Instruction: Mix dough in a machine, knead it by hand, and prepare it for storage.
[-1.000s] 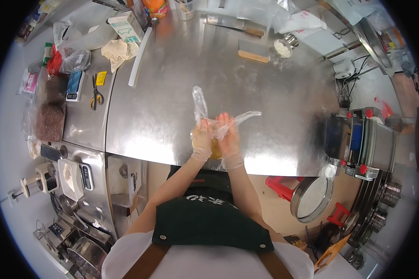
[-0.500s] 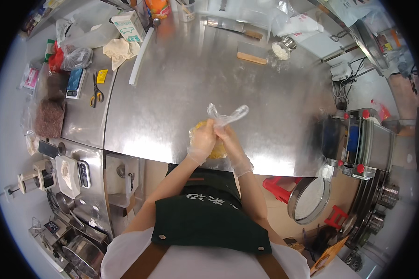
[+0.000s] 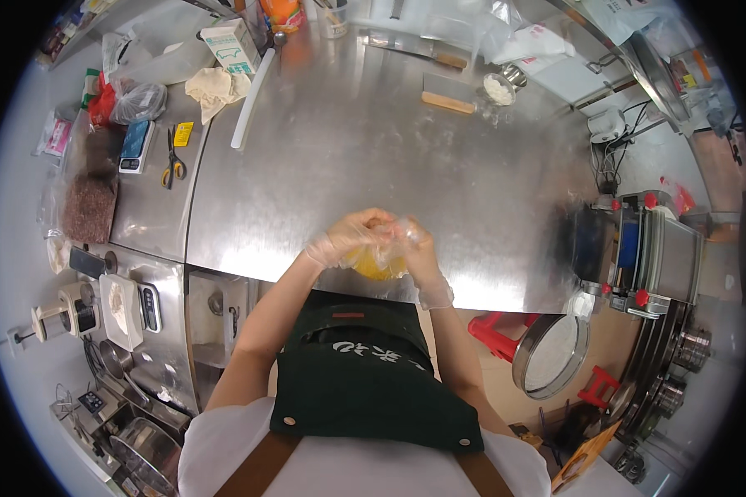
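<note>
Near the front edge of the steel worktop (image 3: 323, 174) is a clear plastic bag of yellow contents (image 3: 375, 263). Over its top, my left hand (image 3: 359, 230), in a thin clear glove, reaches across with fingers closed on the gathered plastic. My right hand (image 3: 418, 247), gloved too, grips the same bunched top from the right; its fingertips are partly hidden by plastic.
At the back lie a knife (image 3: 410, 45), a bench scraper (image 3: 447, 95), a bowl of white powder (image 3: 499, 89) and a white bar (image 3: 253, 99). Scissors (image 3: 172, 166), a scale (image 3: 134, 145) and bags sit left. A rolling machine (image 3: 638, 248) and sieve (image 3: 549, 356) are right.
The long loose ends of the bag's top have been bunched down into my fingers. My left forearm has swung leftward, its hand now lying crosswise over the bag, exposing more yellow contents.
</note>
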A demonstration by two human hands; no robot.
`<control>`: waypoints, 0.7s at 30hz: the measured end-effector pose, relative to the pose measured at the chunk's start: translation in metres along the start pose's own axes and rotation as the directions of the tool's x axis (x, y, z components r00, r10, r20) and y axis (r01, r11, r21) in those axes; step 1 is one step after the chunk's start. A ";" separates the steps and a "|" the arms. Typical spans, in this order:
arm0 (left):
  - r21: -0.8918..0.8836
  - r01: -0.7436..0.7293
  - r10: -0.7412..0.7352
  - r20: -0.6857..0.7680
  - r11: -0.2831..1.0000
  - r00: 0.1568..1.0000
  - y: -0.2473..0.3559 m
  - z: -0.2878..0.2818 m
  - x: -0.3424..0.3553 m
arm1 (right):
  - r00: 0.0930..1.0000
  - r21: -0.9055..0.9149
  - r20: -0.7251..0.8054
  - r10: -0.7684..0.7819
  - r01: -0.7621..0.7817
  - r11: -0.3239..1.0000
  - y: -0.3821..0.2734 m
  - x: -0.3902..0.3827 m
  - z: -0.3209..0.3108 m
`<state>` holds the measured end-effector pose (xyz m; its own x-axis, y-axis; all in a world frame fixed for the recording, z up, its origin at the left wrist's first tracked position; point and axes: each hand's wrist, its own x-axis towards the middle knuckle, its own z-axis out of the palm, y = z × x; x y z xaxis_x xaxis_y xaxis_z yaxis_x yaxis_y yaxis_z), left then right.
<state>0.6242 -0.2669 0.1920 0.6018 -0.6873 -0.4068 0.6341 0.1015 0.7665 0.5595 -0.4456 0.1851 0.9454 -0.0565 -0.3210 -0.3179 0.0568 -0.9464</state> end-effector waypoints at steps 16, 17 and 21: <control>-0.662 -0.372 0.136 -0.380 0.651 0.915 -0.022 0.004 -0.002 | 0.957 0.829 -0.246 0.153 0.126 0.545 0.004 -0.025 0.009; -0.663 -0.368 0.135 -0.376 0.652 0.917 -0.025 -0.007 -0.003 | 0.956 0.828 -0.250 0.152 0.129 0.546 0.018 -0.023 -0.007; -0.631 -0.519 0.235 -0.480 0.577 0.845 -0.052 -0.066 -0.019 | 0.982 0.850 -0.178 0.057 0.125 0.511 0.041 -0.022 -0.062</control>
<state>0.6120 -0.2117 0.1269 0.8908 -0.2121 -0.4019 0.3603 0.8686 0.3402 0.5210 -0.5039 0.1512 0.8980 -0.2298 -0.3753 0.0163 0.8697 -0.4934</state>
